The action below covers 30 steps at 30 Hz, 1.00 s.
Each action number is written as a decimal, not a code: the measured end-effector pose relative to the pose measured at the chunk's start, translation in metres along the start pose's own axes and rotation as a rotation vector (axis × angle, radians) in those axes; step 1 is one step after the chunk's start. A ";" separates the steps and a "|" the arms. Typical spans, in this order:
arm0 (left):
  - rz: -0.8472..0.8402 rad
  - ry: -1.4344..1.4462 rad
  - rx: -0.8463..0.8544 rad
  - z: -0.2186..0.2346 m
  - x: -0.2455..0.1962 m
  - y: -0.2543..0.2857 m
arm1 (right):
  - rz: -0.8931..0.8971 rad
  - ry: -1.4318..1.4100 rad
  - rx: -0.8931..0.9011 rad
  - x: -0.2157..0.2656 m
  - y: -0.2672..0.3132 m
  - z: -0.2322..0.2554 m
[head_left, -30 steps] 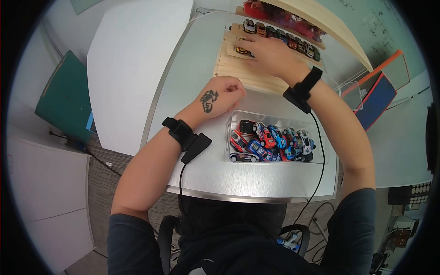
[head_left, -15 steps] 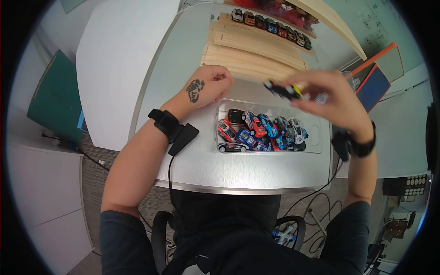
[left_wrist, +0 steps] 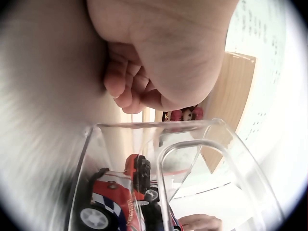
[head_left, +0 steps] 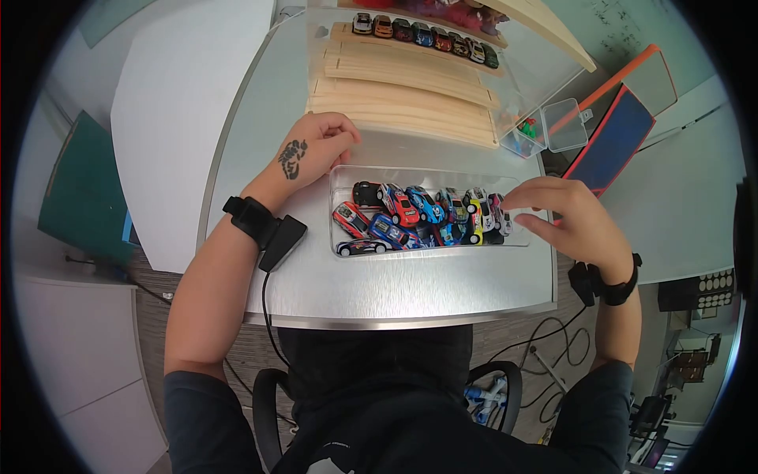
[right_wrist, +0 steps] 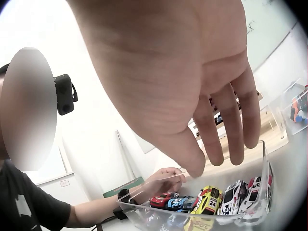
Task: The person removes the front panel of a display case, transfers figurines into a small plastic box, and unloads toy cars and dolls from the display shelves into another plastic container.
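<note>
My right hand (head_left: pixel 580 221) hovers at the right end of a clear plastic box (head_left: pixel 410 175), its fingers extended and holding nothing. Several toy cars are heaped in the box. Among them, toward the right end, a yellow toy car (head_left: pixel 476 223) lies on top, beside white-and-black toy cars; the right wrist view shows the yellow car (right_wrist: pixel 209 199) below the thumb. My left hand (head_left: pixel 320 146) rests on the table near the box's upper left corner, fingers loosely curled round nothing. A red toy car (left_wrist: pixel 110 197) shows through the box wall below this hand in the left wrist view.
Behind the box stands a stepped wooden rack (head_left: pixel 387 95), with a row of toy cars (head_left: pixel 424 35) on its upper step. A small lidded clear case (head_left: pixel 521 146) holding green and red pieces sits to its right. Farther right leans a blue panel (head_left: pixel 612 130) with orange edging.
My right hand has taken the yellow car off the wooden rack, carried it down to the box and let it go there. My left hand has stayed resting on the table.
</note>
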<state>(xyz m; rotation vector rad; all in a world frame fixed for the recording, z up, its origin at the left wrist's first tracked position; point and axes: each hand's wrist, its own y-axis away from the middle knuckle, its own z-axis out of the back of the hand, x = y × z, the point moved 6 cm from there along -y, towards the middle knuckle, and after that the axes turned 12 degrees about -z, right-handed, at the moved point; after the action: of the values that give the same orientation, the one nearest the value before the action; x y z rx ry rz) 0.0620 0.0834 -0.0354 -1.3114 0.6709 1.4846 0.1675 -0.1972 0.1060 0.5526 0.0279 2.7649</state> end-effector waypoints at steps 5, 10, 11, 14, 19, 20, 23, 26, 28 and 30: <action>-0.008 -0.021 0.012 0.000 -0.002 0.000 | -0.018 0.027 0.108 0.000 -0.015 -0.017; -0.008 0.004 0.009 -0.001 -0.001 0.000 | -0.117 -0.020 -0.100 -0.021 -0.065 0.006; -0.008 0.005 0.007 0.000 -0.001 0.000 | -0.005 0.044 -0.251 -0.022 -0.079 0.010; -0.007 0.014 0.006 0.000 -0.003 0.001 | 0.050 0.227 -0.513 -0.052 -0.124 0.012; 0.013 0.040 0.007 0.000 0.000 0.001 | -0.299 0.439 -0.604 -0.085 -0.179 0.015; 0.024 0.045 0.008 -0.001 0.000 0.001 | -0.363 0.458 -0.573 -0.093 -0.185 0.015; 0.042 0.065 0.013 -0.002 -0.002 0.001 | -0.385 0.488 -0.569 -0.105 -0.195 0.014; 0.020 0.065 0.025 -0.002 -0.002 0.000 | -0.328 0.492 -0.620 -0.106 -0.194 0.018; 0.024 0.059 0.026 -0.001 -0.003 0.001 | -0.312 0.484 -0.644 -0.103 -0.190 0.023; 0.027 0.054 0.029 -0.002 -0.003 0.000 | -0.289 0.518 -0.700 -0.093 -0.181 0.029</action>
<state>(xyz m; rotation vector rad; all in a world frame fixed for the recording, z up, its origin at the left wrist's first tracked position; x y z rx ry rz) 0.0622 0.0802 -0.0328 -1.3287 0.7452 1.4603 0.3152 -0.0563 0.0840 -0.3224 -0.6530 2.3335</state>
